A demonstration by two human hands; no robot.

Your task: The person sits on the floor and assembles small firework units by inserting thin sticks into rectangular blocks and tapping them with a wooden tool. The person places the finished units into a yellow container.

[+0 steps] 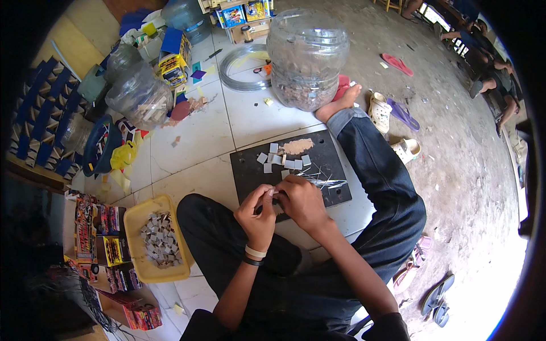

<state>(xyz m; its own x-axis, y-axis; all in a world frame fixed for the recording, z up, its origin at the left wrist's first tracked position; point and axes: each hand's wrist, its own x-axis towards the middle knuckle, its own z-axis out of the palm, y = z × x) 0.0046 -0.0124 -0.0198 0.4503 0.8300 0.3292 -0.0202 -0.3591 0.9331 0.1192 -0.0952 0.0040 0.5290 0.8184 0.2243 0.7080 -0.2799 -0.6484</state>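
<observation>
piece (275, 192) | small, pale, mostly hidden | held by left hand (254, 213), right hand (302, 206)

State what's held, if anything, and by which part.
Cannot be told: the left hand and right hand meet, and anything pinched between them is mostly hidden.

Well left of my left hand (256, 215): bold lettering on red box (85, 226); print on packs (116, 250) nearby too small to read. Ahead and left of same hand: print on blue-yellow box (174, 69). Far ahead: print on packs in rack (255, 29), also unreadable.
</observation>
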